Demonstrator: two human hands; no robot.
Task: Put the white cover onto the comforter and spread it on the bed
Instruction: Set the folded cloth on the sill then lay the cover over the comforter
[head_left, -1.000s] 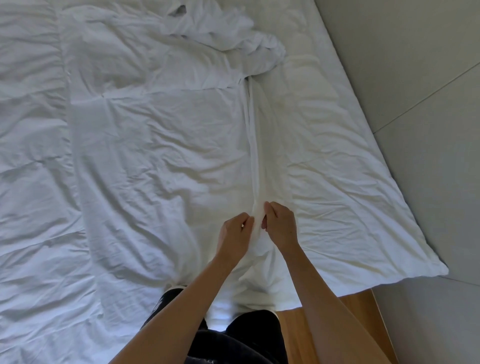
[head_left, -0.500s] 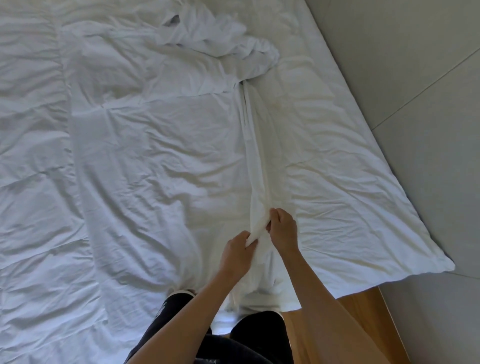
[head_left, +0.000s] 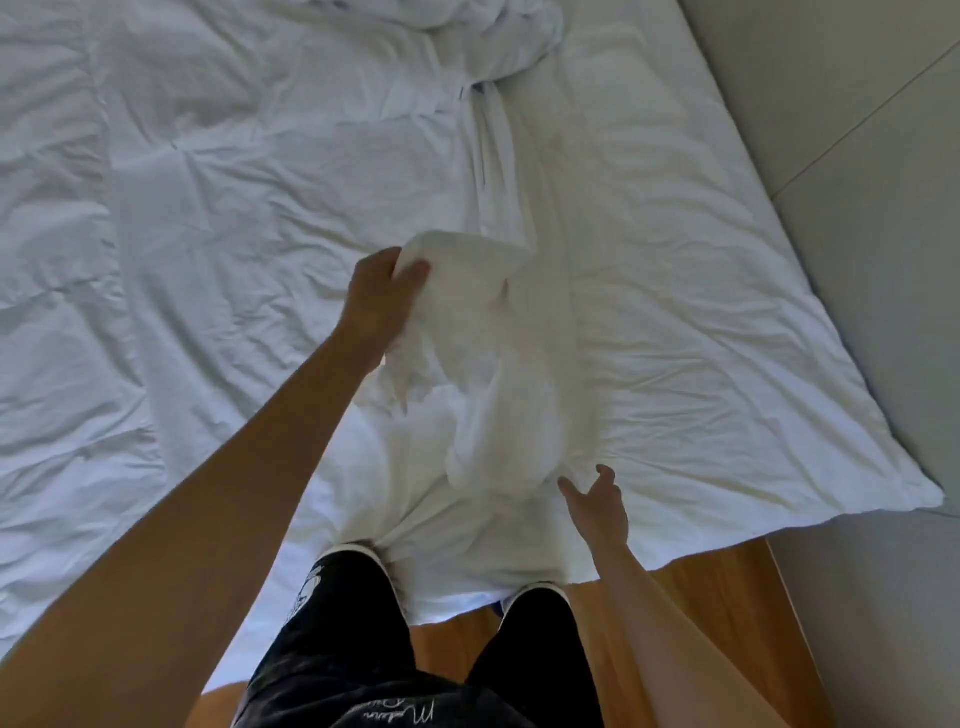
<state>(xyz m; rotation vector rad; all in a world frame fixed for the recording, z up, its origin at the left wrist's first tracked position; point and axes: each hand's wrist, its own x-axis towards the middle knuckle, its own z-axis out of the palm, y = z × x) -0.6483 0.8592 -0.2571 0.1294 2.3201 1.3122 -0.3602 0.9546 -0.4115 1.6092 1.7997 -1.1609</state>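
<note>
The left hand (head_left: 382, 296) is gripping and lifting a fold of white cover (head_left: 483, 332) near the bed's foot edge, while the right hand (head_left: 597, 501), fingers spread, should be catching the hem.

Two hands are counted, the left hand (head_left: 382, 296) and right hand (head_left: 597, 506), over one white cover (head_left: 311, 218), one comforter (head_left: 47, 312).

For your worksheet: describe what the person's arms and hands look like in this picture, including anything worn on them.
Both forearms are bare, with no sleeves showing as far up as the frame reaches. The left hand and right hand wear no gloves, and no watch, bracelet or ring can be made out. Both arms look slender; the left looms larger, nearer the wide-angle lens.
</note>
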